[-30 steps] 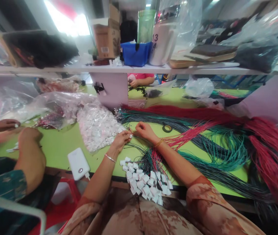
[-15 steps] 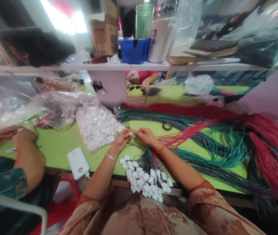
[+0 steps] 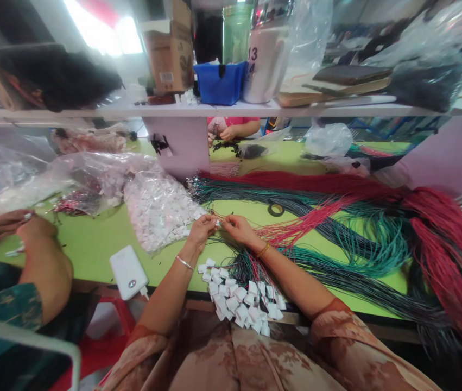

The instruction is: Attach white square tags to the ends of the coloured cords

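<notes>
White plastic, a small tag [image 3: 217, 222], sits pinched between my left hand [image 3: 201, 230] and my right hand [image 3: 236, 228], fingertips of both closed on it above the green table [image 3: 92, 244]. A thin cord [image 3: 255, 237] runs from the tag toward my right (too fine to trace further). Finished tagged cords [image 3: 241, 298] lie near my wrists, at the table edge. A co-worker's arm [image 3: 43, 260] rests well apart, left.

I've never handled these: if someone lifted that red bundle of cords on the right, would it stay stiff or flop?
Probably flop: the red cords lie in loose curves and fan across the green table. They look thin, so likely light singly, though the thick bundle may have some weight. Strands would probably snag on the teal cords they cross.
</notes>
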`<state>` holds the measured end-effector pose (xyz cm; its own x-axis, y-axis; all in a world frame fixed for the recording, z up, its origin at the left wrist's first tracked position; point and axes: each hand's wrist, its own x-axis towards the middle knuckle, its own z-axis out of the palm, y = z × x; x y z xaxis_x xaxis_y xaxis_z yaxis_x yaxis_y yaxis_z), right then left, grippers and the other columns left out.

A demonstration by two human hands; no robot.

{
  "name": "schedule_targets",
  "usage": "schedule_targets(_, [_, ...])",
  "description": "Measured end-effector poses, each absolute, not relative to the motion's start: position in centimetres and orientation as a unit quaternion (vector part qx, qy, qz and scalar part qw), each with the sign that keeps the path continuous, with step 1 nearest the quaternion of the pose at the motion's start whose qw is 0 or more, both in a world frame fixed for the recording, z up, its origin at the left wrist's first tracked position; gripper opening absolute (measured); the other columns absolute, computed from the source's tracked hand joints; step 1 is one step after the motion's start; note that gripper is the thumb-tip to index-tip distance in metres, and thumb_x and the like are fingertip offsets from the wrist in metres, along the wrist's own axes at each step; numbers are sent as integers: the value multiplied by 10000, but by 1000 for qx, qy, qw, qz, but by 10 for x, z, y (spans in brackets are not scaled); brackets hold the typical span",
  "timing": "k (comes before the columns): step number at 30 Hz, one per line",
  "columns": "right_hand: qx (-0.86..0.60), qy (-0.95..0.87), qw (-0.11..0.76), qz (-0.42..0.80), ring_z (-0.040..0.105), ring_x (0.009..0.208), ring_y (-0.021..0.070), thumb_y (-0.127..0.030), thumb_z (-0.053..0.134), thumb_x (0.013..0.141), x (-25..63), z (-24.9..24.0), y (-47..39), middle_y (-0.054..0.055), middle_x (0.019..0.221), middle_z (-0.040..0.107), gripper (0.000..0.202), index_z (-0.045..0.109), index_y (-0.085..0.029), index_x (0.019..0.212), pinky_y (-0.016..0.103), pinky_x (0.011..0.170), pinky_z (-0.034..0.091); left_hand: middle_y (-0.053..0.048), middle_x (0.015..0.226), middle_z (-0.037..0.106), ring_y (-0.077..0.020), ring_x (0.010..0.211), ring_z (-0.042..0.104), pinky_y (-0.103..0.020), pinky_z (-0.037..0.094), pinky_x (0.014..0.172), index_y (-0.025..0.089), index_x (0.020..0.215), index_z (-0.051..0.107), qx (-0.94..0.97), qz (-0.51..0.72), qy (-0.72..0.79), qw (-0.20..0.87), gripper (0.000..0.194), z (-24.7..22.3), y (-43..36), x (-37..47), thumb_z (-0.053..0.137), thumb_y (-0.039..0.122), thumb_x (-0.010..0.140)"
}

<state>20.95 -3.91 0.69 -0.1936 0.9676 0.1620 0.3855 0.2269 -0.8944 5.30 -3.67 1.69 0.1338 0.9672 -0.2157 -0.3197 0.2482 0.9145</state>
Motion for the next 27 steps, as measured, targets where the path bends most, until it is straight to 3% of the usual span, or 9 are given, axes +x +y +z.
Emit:
schedule_targets(4, [-499,-721,339,340,407,563,101,-337,489,793,215,8,-38,-24,580,511,235,559,-157,660,220,557,307,-9,645,636,-69,540,546,-199,440,561,123,715,609,383,442,469,662,251,19,-35,47,793,218,574])
schedule_targets(9, [-522,-738,321,283,494,636,119,-345,487,825,216,25,-8,16,706,628,249,618,-153,736,227,604,338,-19,606,617,-69,496,528,-180,381,479,123,673,598,431,380,500,649,170,21,-31,38,743,180,605])
schedule_targets(15, [-617,-730,198,220,514,661,154,-329,588,757,197,16,28,44,768,667,159,647,-182,745,251,598,317,-18,602,612,-72,503,521,-185,383,484,127,684,606,449,373,512,630,166,19,-30,36,740,194,613])
schedule_targets(19, [-597,-704,298,245,480,640,134,-253,490,776,205,6,30,22,719,612,122,572,-177,727,243,607,329,-5,626,599,-69,543,524,-187,393,522,130,705,609,433,419,493,628,190,16,-29,39,750,216,612])
schedule_targets(23, [-545,-639,428,334,440,625,116,-287,467,745,222,14,22,-17,668,521,121,513,-175,727,231,600,348,9,658,581,-66,570,523,-193,409,560,137,762,626,391,471,454,647,226,15,-30,44,763,239,614])
schedule_targets(27, [-482,-628,455,409,429,619,106,-375,532,724,226,28,0,-21,656,516,213,533,-162,704,231,603,367,-6,741,600,-66,620,534,-200,437,617,138,783,621,349,483,417,686,242,18,-33,47,774,217,613])
